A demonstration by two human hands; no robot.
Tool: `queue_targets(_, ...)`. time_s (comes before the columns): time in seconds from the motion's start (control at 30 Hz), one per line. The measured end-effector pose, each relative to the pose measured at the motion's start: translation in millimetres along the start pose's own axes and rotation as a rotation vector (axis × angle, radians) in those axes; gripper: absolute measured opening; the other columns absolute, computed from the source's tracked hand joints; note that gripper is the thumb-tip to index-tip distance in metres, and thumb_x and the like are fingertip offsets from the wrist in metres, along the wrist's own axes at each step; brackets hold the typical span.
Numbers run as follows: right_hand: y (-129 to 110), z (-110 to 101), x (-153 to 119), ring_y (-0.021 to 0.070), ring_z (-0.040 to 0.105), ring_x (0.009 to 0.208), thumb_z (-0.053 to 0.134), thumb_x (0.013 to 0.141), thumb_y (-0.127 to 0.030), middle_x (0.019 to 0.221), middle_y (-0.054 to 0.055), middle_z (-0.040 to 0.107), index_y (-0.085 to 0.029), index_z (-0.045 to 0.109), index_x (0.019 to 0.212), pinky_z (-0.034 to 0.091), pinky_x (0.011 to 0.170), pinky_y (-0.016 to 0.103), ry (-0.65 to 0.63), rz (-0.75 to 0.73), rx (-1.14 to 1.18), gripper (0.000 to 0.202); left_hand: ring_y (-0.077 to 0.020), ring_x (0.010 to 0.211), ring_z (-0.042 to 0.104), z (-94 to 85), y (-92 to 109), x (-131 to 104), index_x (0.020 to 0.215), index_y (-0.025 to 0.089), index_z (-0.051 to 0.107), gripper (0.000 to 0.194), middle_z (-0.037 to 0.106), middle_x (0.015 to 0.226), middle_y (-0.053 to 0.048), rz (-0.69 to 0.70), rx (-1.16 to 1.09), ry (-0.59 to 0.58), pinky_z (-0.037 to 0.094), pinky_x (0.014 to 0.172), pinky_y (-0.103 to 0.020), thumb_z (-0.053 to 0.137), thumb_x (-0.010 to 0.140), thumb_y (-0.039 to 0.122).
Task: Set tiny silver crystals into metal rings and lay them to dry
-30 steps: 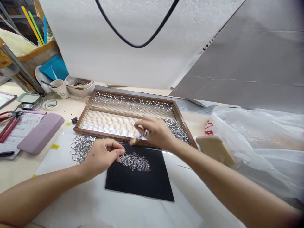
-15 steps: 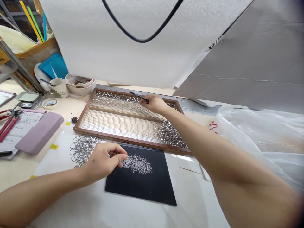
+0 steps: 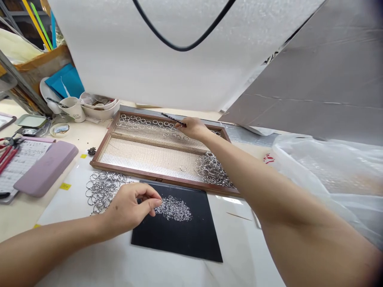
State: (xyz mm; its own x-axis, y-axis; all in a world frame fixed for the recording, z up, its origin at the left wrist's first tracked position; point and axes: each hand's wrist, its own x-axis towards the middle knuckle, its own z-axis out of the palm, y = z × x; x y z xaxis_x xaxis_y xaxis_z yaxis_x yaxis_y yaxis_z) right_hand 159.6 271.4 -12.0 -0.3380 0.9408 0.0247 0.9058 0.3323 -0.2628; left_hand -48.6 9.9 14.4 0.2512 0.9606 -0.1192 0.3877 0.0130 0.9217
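My right hand (image 3: pixel 194 128) grips a thin, dark, patterned stick (image 3: pixel 170 118) above the far side of a wood-framed mesh tray (image 3: pixel 128 168). Beneath and left of that hand, silver rings (image 3: pixel 143 121) lie in rows on the mesh. More rings form a heap (image 3: pixel 212 170) in the tray's near right corner, partly behind my right forearm. With thumb and fingers pinched together, my left hand (image 3: pixel 128 205) hovers over a black mat (image 3: pixel 176 244); whatever it pinches is too small to make out. Beside its fingertips lie tiny silver pieces (image 3: pixel 176 209) on the mat. Another ring pile (image 3: pixel 101 189) lies behind my left hand.
At left are a mauve case (image 3: pixel 48 169), red-handled pliers (image 3: pixel 8 153) and a paper cup (image 3: pixel 73 109). A white foam sheet (image 3: pixel 167 75) with a hanging black cable (image 3: pixel 179 48) rises behind the tray. Clear plastic bags (image 3: pixel 326 171) sit at right.
The view has shifted slightly. Both hands keep nearly the same place and grip, the right still over the ringed rows and the left still pinched by the tiny pieces.
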Motion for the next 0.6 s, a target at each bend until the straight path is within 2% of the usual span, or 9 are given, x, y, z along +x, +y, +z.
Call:
queue_targets(0.13, 11, -6, 5, 0.0198, 0.064, 0.074, 0.048, 0.081, -0.02, 0.089, 0.01, 0.071, -0.016, 0.071, 0.095, 0.049, 0.061, 0.029, 0.031, 0.1, -0.001, 0.027, -0.011, 0.061, 0.061, -0.2, 1, -1, 0.072, 0.018, 0.065, 0.014, 0.065, 0.058, 0.0, 0.002, -0.001, -0.014, 0.048, 0.059, -0.022, 0.057, 0.079, 0.027)
queue_targets(0.23, 17, -8, 7, 0.02, 0.065, 0.073, 0.048, 0.081, -0.019, 0.087, 0.01, 0.071, -0.015, 0.071, 0.094, 0.048, 0.061, 0.029, 0.037, 0.118, -0.019, 0.028, -0.0107, 0.061, 0.06, -0.5, 1, -1, 0.072, 0.018, 0.065, 0.014, 0.065, 0.059, 0.0, 0.001, -0.007, -0.02, 0.048, 0.06, -0.022, 0.057, 0.08, 0.026)
queue_targets(0.4, 20, -4, 14, 0.021, 0.064, 0.078, 0.049, 0.08, -0.019, 0.089, 0.008, 0.071, -0.019, 0.072, 0.095, 0.047, 0.064, 0.029, 0.029, 0.055, -0.098, 0.027, -0.0109, 0.062, 0.061, -0.6, 1, -2, 0.072, 0.018, 0.065, 0.014, 0.065, 0.059, 0.0, 0.001, -0.006, -0.019, 0.048, 0.059, -0.022, 0.057, 0.08, 0.026)
queue_targets(0.6, 21, 0, 18, 0.0265, 0.061, 0.088, 0.05, 0.08, -0.021, 0.1, 0.011, 0.067, -0.02, 0.07, 0.101, 0.044, 0.069, 0.033, 0.017, -0.062, -0.259, 0.028, -0.0109, 0.06, 0.06, 0.0, 2, -2, 0.071, 0.017, 0.065, 0.014, 0.065, 0.058, 0.0, -0.008, -0.02, -0.023, 0.047, 0.057, -0.022, 0.057, 0.079, 0.026)
